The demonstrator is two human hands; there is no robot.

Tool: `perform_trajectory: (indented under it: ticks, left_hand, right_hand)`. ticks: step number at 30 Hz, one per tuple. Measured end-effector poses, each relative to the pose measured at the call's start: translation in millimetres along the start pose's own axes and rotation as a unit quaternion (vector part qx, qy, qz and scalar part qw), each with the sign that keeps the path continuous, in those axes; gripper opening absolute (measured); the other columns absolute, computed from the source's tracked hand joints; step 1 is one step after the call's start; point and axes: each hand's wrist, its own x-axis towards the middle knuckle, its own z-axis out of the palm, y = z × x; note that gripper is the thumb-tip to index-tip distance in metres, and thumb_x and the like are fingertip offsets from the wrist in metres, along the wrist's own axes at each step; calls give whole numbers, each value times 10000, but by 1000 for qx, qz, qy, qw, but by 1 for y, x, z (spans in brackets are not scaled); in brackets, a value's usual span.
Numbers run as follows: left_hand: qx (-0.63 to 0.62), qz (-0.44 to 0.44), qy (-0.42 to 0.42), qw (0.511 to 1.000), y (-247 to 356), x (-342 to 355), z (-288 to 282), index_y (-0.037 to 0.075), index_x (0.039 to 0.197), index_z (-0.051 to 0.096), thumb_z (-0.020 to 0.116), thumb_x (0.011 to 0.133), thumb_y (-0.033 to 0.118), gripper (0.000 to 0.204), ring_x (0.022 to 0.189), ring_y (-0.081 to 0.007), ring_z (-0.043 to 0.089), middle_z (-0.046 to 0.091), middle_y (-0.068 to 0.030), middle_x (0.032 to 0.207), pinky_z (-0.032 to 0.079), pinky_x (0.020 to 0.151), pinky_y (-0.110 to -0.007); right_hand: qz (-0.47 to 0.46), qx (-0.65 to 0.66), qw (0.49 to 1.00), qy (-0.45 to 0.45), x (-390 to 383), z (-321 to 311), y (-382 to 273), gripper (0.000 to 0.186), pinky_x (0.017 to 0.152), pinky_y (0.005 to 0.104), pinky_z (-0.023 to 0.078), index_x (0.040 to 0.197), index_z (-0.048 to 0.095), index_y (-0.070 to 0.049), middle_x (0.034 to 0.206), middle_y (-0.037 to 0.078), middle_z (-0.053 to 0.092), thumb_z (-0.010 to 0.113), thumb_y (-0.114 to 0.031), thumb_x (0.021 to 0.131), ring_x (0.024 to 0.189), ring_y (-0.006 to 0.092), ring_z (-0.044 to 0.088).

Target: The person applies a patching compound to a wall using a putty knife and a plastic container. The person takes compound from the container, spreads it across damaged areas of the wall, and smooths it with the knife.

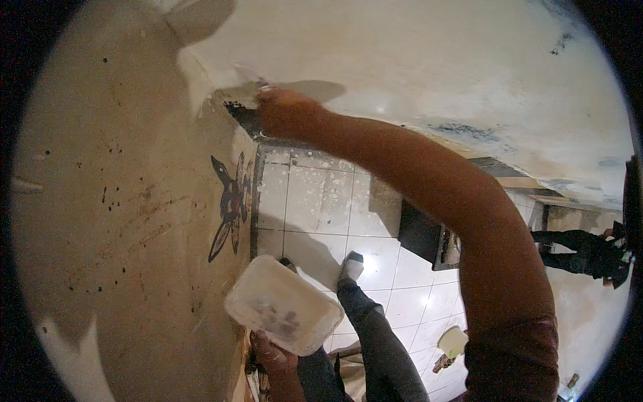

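Observation:
My right arm reaches up to the top of a pale wall (429, 60) near the corner, where my right hand (281, 107) is closed on a tool with a thin, light blade (262, 83), perhaps a scraper; its shape is hard to make out. Just below it is a dark, patchy strip (244, 119) along the wall's lower part. Low in the view, my left hand (274, 355) grips a white rectangular plastic container (281, 301) with pale smears and darker marks inside.
A painted flying shape (231, 204) marks the left wall (114, 234). My legs stand on white tiles (315, 194) spotted with white flecks. A black boxy object (418, 238) sits right of my feet, a pale container (452, 342) lower right. Another person in dark clothes (583, 251) stands far right.

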Motion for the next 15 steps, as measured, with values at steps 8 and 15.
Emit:
perform_trajectory:
  ticks: [8,15]
  left_hand:
    - [-5,-48,29,998,-9,3,-8,78,1410,319,685,720,317,817,1219,-350,468,438,-160,1342,444,995,-534]
    - [-12,-45,-2,999,-7,7,-8,64,1404,323,672,770,340,775,1208,-352,474,454,-159,1325,442,990,-533]
  right_hand:
    - [4,-228,973,-27,-275,3,167,563,1140,419,272,1266,490,38,1404,174,427,623,-171,760,1304,292,403]
    - [-233,-202,950,58,-196,3,84,370,1090,443,321,1014,629,-24,1210,164,549,594,-313,786,1214,324,467]
